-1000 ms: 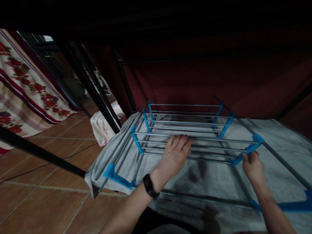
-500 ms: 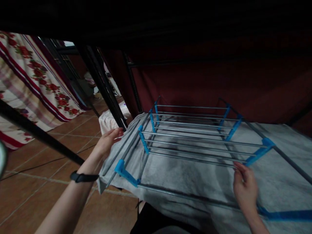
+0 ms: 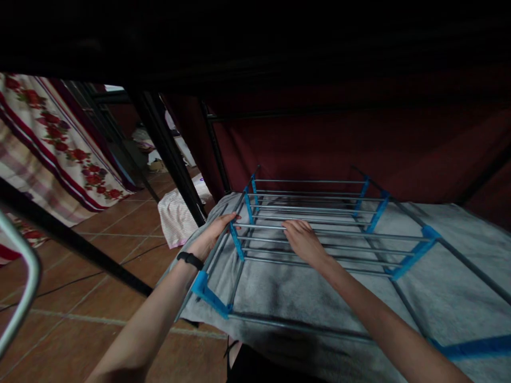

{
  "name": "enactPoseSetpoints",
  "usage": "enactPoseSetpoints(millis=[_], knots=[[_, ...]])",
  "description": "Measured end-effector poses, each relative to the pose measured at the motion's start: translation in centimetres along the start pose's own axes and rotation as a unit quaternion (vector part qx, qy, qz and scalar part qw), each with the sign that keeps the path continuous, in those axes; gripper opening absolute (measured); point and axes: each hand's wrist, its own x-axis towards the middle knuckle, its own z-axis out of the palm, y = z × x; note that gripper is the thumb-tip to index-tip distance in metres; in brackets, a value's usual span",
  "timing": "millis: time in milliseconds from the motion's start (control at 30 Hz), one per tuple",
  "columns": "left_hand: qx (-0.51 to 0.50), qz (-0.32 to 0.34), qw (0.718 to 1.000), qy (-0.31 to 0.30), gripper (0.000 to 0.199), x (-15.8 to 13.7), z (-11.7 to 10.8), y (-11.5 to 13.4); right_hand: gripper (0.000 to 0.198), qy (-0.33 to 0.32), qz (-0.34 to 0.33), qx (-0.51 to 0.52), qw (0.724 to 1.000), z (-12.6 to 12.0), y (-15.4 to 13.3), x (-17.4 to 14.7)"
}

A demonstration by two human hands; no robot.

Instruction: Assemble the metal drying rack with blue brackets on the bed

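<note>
A rack of grey metal rods and blue plastic connectors lies on a grey blanket. My left hand, with a black band on its wrist, closes around the rack's left side pole at a blue connector. To the right, my right hand has its fingers curled over an upper crossbar. Its thumb is hidden. More crossbars run behind and below that one, between the two side poles. Near me, a lower crossbar joins the front blue connectors.
A black metal bed frame surrounds the blanket, with a dark underside overhead. Dark red cloth hangs behind. On the left are a tiled floor, a floral curtain, a striped cloth and a pale curved tube.
My left hand has moved right onto the side pole and connector. My right hand has left the lower crossbar's right end and moved left and up to an upper crossbar.
</note>
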Motion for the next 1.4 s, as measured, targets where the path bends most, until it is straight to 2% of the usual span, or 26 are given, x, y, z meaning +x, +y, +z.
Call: enactPoseSetpoints(millis=[100,200,633,1067,1233,1400], knots=[[0.01,-0.021,1.0,-0.006,0.036,0.5,-0.3,-0.3,0.027,-0.06,0.017,-0.031,0.998,0.5,-0.5,1.3],[0.022,-0.002,1.0,-0.007,0.033,0.7,-0.2,-0.3,0.028,-0.087,0.022,-0.038,0.995,0.5,-0.7,1.6],[0.057,0.0,0.998,-0.001,0.043,0.5,0.2,-0.3,0.028,-0.105,0.027,-0.03,0.994,0.3,-0.6,1.7],[0.077,0.02,0.997,0.014,0.042,0.0,0.5,0.0,0.029,-0.12,0.006,-0.035,0.992,0.6,-0.4,1.8],[0.069,0.004,0.998,0.015,0.04,-0.2,0.7,0.2,0.03,-0.125,0.009,-0.059,0.99,0.7,-0.6,1.6],[0.056,-0.021,0.998,-0.003,0.046,0.0,0.2,0.5,0.025,-0.11,0.006,-0.08,0.991,-0.3,-0.2,1.8]])
